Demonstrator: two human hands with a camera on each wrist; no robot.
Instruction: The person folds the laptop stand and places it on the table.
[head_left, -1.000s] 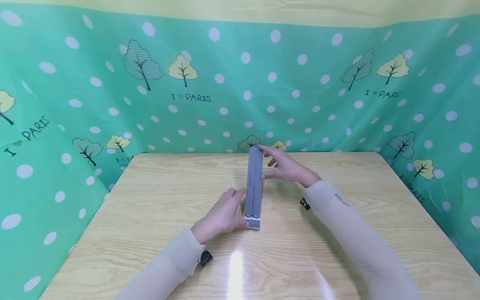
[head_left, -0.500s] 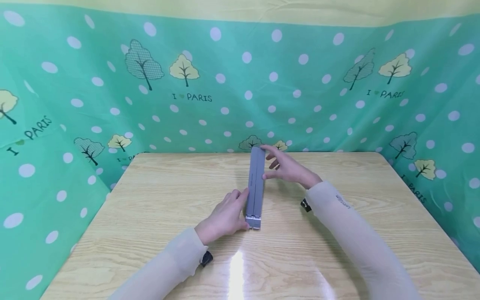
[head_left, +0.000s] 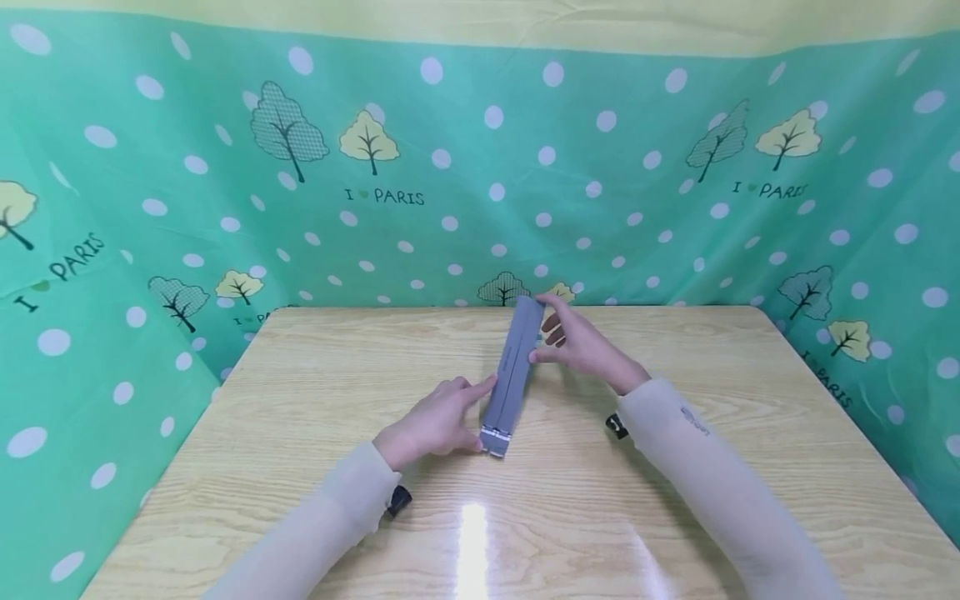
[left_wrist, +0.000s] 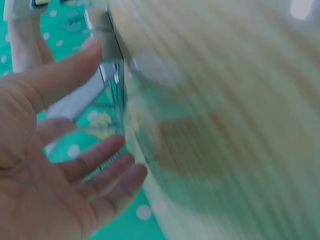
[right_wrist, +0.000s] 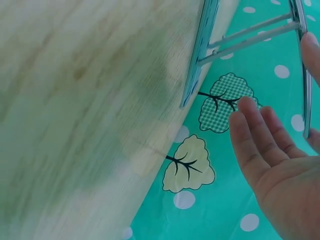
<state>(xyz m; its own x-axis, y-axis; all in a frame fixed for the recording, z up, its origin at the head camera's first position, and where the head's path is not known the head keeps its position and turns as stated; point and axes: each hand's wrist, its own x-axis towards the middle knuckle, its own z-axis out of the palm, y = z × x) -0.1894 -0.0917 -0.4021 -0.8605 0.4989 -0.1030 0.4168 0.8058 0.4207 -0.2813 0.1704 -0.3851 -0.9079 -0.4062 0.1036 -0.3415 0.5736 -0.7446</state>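
the stand (head_left: 516,375) sits slanted on the table (head_left: 330,367); left hand (head_left: 435,419) and right hand (head_left: 585,343) touch its sides, fingers extended, unclenched. light, even pressure from both should keep it steady.

Pale sleeves (head_left: 720,483) are worn (dark lettering (head_left: 695,422) marks the right one).

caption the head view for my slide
Left hand and right hand touch a gray folding stand on a wood-grain table, before a polka-dot backdrop.
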